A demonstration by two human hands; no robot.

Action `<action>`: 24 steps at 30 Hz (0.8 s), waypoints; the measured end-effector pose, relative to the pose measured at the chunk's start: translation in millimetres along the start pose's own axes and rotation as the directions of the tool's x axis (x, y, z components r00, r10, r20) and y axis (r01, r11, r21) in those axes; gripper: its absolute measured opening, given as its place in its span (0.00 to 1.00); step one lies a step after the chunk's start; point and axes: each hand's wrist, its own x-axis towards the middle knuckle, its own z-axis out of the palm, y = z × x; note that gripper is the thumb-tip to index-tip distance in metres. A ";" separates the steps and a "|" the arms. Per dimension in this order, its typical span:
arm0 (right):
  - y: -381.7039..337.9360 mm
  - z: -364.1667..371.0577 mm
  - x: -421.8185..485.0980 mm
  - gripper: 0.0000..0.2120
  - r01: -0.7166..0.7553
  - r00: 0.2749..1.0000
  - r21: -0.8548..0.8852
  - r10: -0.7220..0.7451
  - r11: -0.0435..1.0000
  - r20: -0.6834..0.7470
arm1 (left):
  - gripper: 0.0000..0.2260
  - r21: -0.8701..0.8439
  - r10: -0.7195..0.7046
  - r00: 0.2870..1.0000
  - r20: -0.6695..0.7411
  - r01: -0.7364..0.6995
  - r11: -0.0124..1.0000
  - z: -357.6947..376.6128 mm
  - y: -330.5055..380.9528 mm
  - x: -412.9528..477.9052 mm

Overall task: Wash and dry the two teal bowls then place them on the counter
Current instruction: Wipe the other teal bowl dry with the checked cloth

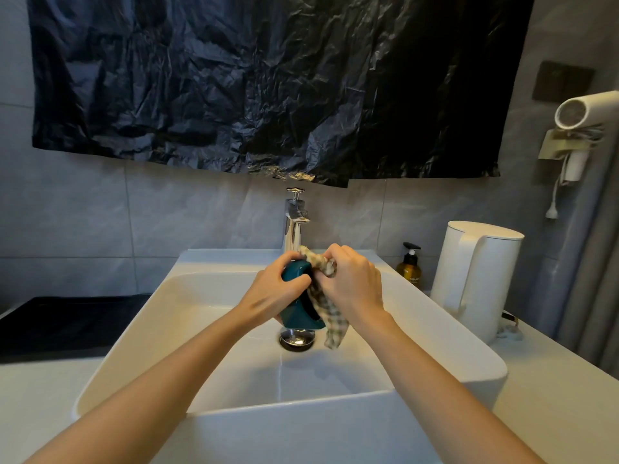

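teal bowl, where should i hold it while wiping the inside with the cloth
Grip the teal bowl by its outer wall and top rim, from the left, as the left hand does. It stands on edge over the sink, opening turned right, which leaves that side free for the checked cloth.

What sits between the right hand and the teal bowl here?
A checked cloth: the right hand bunches it against the teal bowl, which the left hand holds over the sink; the head view shows this.

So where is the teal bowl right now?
Centre of the head view, above the sink drain: the left hand grips the teal bowl on edge, checked cloth at its right.
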 end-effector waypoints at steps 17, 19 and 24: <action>11.6 -19.7 1.9 0.12 -0.285 0.945 0.644 0.322 0.710 0.062 | 0.08 -0.210 -0.193 0.937 -0.290 0.134 0.968 -31.4 -4.1 9.8; 5.6 -19.4 0.9 0.13 -0.172 0.973 0.649 0.232 0.741 -0.007 | 0.08 -0.224 -0.216 0.940 -0.265 0.158 0.962 -32.7 -3.4 10.9; -1.0 -4.5 -9.1 0.12 0.255 0.950 0.339 -0.301 0.905 0.089 | 0.08 -0.188 -0.191 0.968 -0.165 0.159 0.969 -26.7 -0.8 11.3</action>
